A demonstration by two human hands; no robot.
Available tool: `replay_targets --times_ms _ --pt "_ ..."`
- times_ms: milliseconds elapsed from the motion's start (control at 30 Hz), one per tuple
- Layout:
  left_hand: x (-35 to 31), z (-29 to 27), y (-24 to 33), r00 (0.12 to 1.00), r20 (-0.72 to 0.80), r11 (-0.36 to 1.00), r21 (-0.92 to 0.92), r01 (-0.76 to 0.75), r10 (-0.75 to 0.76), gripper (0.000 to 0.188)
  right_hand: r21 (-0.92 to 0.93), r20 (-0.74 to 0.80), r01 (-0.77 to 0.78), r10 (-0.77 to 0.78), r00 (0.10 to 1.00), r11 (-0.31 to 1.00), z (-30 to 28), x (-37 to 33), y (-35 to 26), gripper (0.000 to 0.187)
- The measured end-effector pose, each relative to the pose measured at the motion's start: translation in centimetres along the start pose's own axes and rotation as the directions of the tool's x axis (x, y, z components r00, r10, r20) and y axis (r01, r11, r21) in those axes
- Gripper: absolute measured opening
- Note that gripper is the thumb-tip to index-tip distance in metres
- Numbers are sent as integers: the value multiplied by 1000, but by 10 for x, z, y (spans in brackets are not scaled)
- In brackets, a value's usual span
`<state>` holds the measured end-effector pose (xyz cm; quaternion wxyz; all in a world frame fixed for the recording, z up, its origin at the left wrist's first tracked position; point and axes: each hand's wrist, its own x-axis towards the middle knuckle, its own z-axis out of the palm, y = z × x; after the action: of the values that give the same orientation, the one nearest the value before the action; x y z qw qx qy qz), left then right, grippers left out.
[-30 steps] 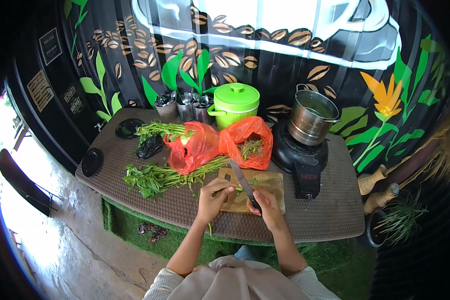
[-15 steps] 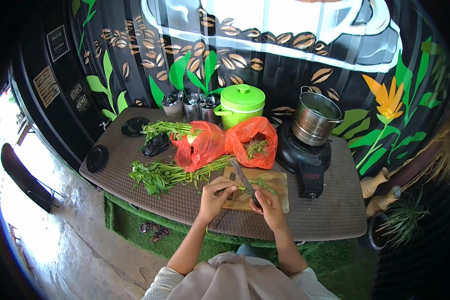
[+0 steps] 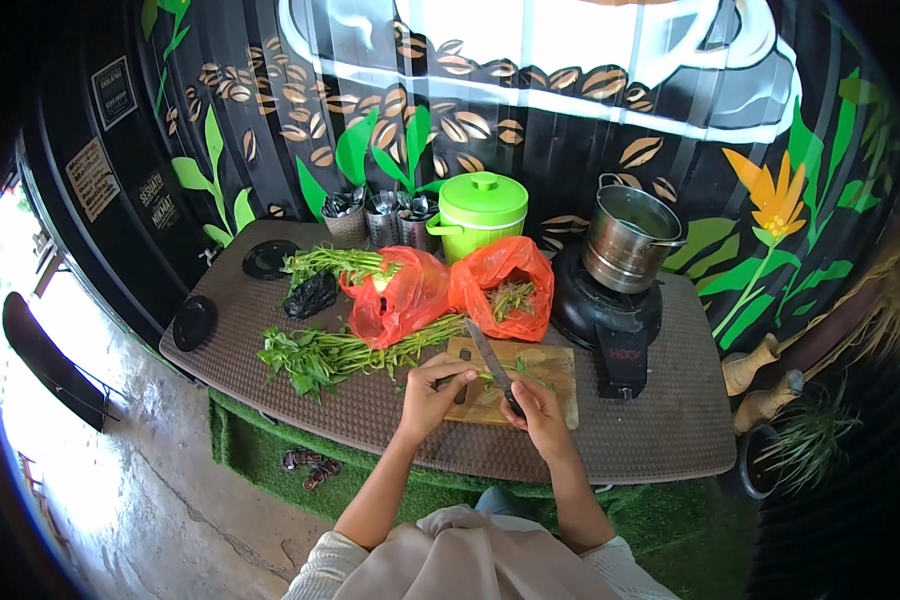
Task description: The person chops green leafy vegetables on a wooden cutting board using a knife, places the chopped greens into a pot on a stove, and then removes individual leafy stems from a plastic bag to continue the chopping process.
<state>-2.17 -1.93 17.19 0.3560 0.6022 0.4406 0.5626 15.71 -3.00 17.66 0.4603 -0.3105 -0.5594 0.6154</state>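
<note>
My left hand (image 3: 432, 398) is closed in a pinch above the left part of a wooden cutting board (image 3: 555, 385), with a thin green vegetable stem (image 3: 486, 376) at its fingertips. In my right hand (image 3: 542, 410) is a knife (image 3: 487, 352), gripped by its dark handle, its blade slanting up and away to the left across the stem. Small green pieces lie on the board under the blade. Left of the board spreads a bunch of leafy greens (image 3: 310, 360) with long stems. My fingers partly hide the stem.
Behind the board sit two red plastic bags (image 3: 410, 300) of vegetables, a black bag (image 3: 312, 293) and a lime-green lidded container (image 3: 482, 210). Cutlery holders (image 3: 382, 222) stand farther back. At right, a steel pot (image 3: 630, 238) rests on a black stove (image 3: 610, 315). Black round plates (image 3: 195, 320) lie at left.
Both hands stay in nearly the same place above the board. The knife is still in my right hand, with its blade only slightly shifted.
</note>
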Motion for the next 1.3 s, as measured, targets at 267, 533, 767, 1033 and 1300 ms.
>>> replay_targets --times_ms 267,533,767,1033,1300 --pt "6 12 -18 999 -25 1000 20 -24 24 12 30 8 -50 50 999 998 -16 3 18 35" --pt "13 28 -25 1000 -22 995 93 -20 22 12 84 -27 -54 56 998 995 -27 3 33 31" --pt "12 32 -31 999 -31 994 107 -15 19 12 99 -56 -55 61 997 994 -28 2 37 31" --pt "8 33 -33 996 0 996 -1 94 -94 15 121 -83 -85 96 992 989 -29 1 37 33" --pt "5 31 -28 993 29 993 -25 113 -112 17 114 18 -144 143 990 983 -34 -4 28 35"
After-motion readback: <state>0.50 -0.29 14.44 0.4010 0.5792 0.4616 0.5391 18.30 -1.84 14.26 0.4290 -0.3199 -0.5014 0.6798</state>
